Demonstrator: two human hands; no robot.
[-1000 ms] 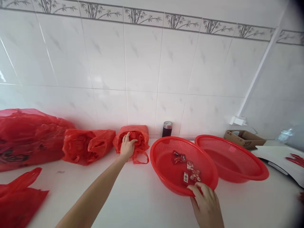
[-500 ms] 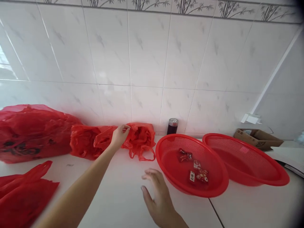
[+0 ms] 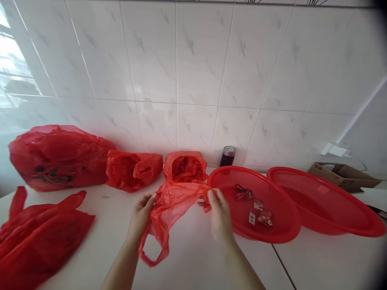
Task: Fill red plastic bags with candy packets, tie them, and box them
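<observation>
Thin glossy plastic bag (image 3: 169, 205) crinkling, perforated shiny plastic basket (image 3: 281, 237) gleaming, glazed smooth wall tiles (image 3: 193, 60) reflecting, matt cardboard box (image 3: 344, 177) sitting.

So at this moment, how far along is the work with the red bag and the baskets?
Early on, by the look of it. Done: a few small packets lie in the near red basket. In hand: the left hand and right hand hold one thin red bag stretched between them above the counter. Left: the far basket shows nothing inside, and a stack of bags sits by the wall.
</observation>
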